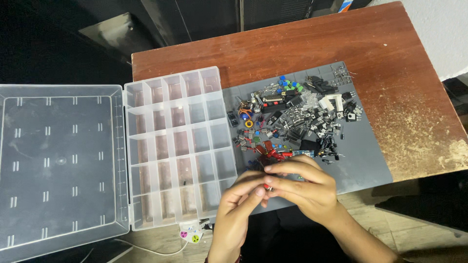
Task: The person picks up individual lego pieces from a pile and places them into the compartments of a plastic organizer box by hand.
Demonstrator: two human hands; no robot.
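Both hands meet at the near edge of the grey mat [363, 160]. The left hand [237, 202] and the right hand [304, 185] pinch a small part [267, 187] between their fingertips; it is too small to tell what kind it is, beyond a reddish glint. Just beyond the fingers lies a heap of electronic components [297, 117] spread over the mat: red, blue and green pieces, black chips, white connectors. To the left of the hands, touching the mat's edge, sits a clear plastic organizer box [178, 146] with many compartments, its lid [58, 165] folded open flat further left. All of this rests on a worn reddish-brown wooden counter [409, 97]. Below the box, on the floor, lies a white power adapter [191, 233] with its cable.
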